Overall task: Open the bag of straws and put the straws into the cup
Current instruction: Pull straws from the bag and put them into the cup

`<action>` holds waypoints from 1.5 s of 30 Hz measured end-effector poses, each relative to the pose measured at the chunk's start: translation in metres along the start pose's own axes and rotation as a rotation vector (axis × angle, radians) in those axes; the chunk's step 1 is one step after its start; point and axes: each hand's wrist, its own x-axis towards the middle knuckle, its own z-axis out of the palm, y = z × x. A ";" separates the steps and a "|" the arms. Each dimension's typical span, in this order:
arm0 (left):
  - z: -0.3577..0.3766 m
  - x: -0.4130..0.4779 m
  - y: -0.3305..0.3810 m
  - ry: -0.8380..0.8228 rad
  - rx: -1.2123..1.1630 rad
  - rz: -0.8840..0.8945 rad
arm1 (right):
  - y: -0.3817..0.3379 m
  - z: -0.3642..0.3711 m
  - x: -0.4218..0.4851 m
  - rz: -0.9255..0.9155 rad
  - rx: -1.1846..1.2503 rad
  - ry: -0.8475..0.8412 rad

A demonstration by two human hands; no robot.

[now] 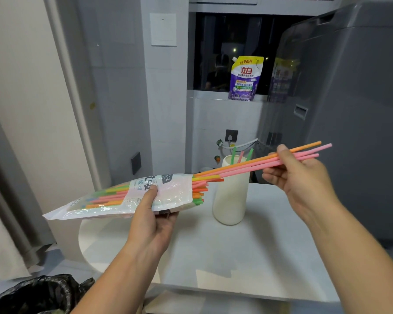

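Your left hand (pixel 153 219) grips the opened bag (pixel 123 198); your right hand (pixel 301 175) pinches three straws (pixel 247 166) partly drawn out. The cup (pixel 232 196) near the table's (pixel 247 257) rear edge holds a few; most remain bagged.

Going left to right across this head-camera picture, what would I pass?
Black plastic bin bag → clear printed bag of coloured straws, gripped by the left hand → tall white cup → right hand pinching pink and orange straws → large grey appliance.
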 end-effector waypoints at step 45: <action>0.004 0.001 -0.021 0.016 0.028 -0.042 | -0.035 -0.019 0.038 -0.345 -0.498 0.165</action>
